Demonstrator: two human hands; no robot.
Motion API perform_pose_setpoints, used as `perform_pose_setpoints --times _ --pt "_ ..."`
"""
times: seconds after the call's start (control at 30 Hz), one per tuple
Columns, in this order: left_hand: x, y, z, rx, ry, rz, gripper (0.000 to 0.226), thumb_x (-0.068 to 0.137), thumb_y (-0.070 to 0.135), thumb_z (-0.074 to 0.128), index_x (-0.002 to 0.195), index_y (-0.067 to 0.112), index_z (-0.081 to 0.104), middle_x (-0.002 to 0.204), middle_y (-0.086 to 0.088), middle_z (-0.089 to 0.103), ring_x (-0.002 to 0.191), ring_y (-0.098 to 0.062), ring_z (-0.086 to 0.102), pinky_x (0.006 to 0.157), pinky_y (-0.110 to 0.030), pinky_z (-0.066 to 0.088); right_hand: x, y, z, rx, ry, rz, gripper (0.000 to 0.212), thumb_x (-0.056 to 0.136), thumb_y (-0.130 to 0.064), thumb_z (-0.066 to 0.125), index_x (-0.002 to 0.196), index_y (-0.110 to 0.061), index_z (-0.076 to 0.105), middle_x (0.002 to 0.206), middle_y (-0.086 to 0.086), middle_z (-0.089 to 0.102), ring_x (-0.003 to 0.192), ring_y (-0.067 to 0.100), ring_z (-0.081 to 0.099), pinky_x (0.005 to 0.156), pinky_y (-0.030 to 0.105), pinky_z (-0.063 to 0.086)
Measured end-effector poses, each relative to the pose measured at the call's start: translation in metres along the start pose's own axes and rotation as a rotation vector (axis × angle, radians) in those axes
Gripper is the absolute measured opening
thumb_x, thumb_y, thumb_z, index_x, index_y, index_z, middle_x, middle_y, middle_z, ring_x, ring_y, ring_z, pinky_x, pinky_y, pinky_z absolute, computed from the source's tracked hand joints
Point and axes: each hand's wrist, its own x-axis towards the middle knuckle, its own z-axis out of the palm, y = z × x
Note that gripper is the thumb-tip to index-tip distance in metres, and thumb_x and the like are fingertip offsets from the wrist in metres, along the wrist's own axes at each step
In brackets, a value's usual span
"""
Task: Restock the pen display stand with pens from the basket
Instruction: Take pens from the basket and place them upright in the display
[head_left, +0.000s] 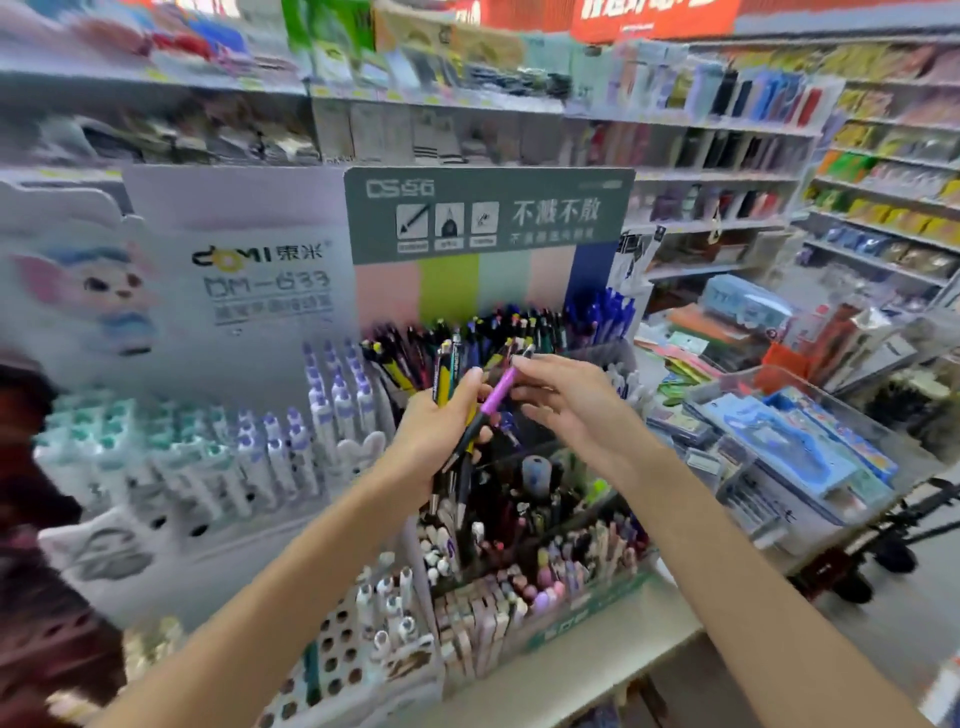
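Note:
My left hand (436, 431) grips a bunch of pens (449, 374) upright in front of the pen display stand (488, 218). Among them a purple pen (497, 396) slants up to the right. My right hand (566, 400) pinches the purple pen's upper end with thumb and fingertips. Behind both hands, the stand's upper tier holds many dark and coloured pens (467, 338), with blue pens (602, 312) at its right end. Lower tiers (545, 551) in front hold more pens and pastel ones. No basket is in view.
A white display of purple and teal capped pens (249, 447) stands to the left, with a holed rack (337, 660) below it. Clear bins of stationery (800, 447) sit to the right. Shelves of goods fill the background. The counter edge (597, 670) runs below the stand.

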Motion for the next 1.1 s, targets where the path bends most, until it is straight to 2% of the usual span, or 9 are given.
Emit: perform_pose_setpoints --times 0.17,0.27,0.33,0.53,0.63,0.77,0.97,1.03,1.1 --pt "0.003 0.013 -0.035 -0.039 0.085 0.025 0.027 0.098 0.03 0.05 0.085 0.011 0.064 0.059 0.004 0.063 0.039 -0.002 0.051 0.04 -0.018 0.044 0.012 -0.018 0.02 0.203 0.142 -0.203 0.012 0.094 -0.004 0.054 0.085 -0.008 0.062 0.077 0.003 0.061 0.07 0.011 0.06 0.068 0.017 0.055" --pt "-0.002 0.012 -0.052 -0.043 0.09 0.052 0.028 0.099 0.032 0.049 0.087 0.012 0.064 0.063 0.004 0.059 0.039 -0.003 0.047 0.042 -0.019 0.042 0.032 -0.025 0.014 -0.033 0.434 -0.454 0.007 0.093 -0.008 0.057 0.092 -0.013 0.061 0.087 0.0 0.065 0.08 0.013 0.064 0.077 0.022 0.054" --pt "-0.005 0.011 -0.054 -0.039 0.075 0.065 0.028 0.098 0.033 0.049 0.089 0.012 0.065 0.063 0.005 0.056 0.04 -0.003 0.045 0.043 -0.019 0.042 0.044 -0.022 0.014 -0.273 0.524 -0.545 0.008 0.092 -0.011 0.06 0.099 -0.014 0.062 0.093 0.001 0.068 0.086 0.014 0.065 0.083 0.025 0.054" --pt "-0.007 0.01 -0.043 -0.09 0.045 0.056 0.027 0.098 0.034 0.049 0.093 0.012 0.064 0.063 0.006 0.054 0.042 -0.004 0.045 0.043 -0.018 0.042 0.062 -0.003 0.029 -0.677 0.248 -0.578 0.032 0.087 -0.014 0.067 0.117 -0.013 0.054 0.088 -0.004 0.064 0.084 0.012 0.065 0.085 0.031 0.054" --pt "-0.008 0.006 -0.042 -0.15 0.007 0.038 0.027 0.097 0.036 0.05 0.09 0.014 0.064 0.06 0.007 0.053 0.042 -0.005 0.043 0.041 -0.019 0.039 0.067 0.004 0.029 -0.937 0.251 -0.735 0.029 0.085 -0.022 0.07 0.11 -0.018 0.057 0.086 -0.007 0.066 0.08 0.014 0.066 0.076 0.035 0.054" --pt "-0.011 0.0 -0.041 -0.218 -0.058 0.041 0.026 0.099 0.033 0.047 0.092 0.012 0.062 0.057 0.006 0.045 0.04 -0.005 0.036 0.038 -0.017 0.033 0.07 0.01 0.025 -1.27 0.307 -0.894 0.027 0.084 -0.034 0.068 0.106 -0.021 0.058 0.098 -0.005 0.063 0.093 0.016 0.058 0.07 0.029 0.045" --pt "-0.009 -0.002 -0.036 -0.334 -0.082 -0.007 0.024 0.101 0.02 0.037 0.097 0.009 0.058 0.056 0.006 0.043 0.04 -0.004 0.033 0.038 -0.016 0.031 0.064 0.006 0.023 -1.29 0.302 -0.826 0.024 0.089 -0.039 0.061 0.108 -0.025 0.06 0.096 -0.005 0.059 0.087 0.015 0.057 0.065 0.027 0.041" --pt "-0.006 -0.002 -0.033 -0.355 -0.088 -0.043 0.023 0.101 0.02 0.038 0.096 0.009 0.058 0.056 0.006 0.044 0.039 -0.004 0.035 0.037 -0.016 0.032 0.055 0.001 0.026 -1.116 0.362 -0.757 0.024 0.089 -0.038 0.061 0.109 -0.025 0.06 0.089 -0.007 0.059 0.078 0.012 0.056 0.064 0.027 0.043" --pt "-0.003 -0.001 -0.03 -0.343 -0.104 -0.053 0.023 0.101 0.023 0.041 0.095 0.009 0.059 0.058 0.006 0.045 0.039 -0.004 0.036 0.037 -0.016 0.034 0.045 -0.007 0.028 -0.877 0.241 -0.493 0.025 0.087 -0.041 0.063 0.103 -0.022 0.064 0.082 -0.007 0.061 0.074 0.012 0.058 0.063 0.027 0.045"
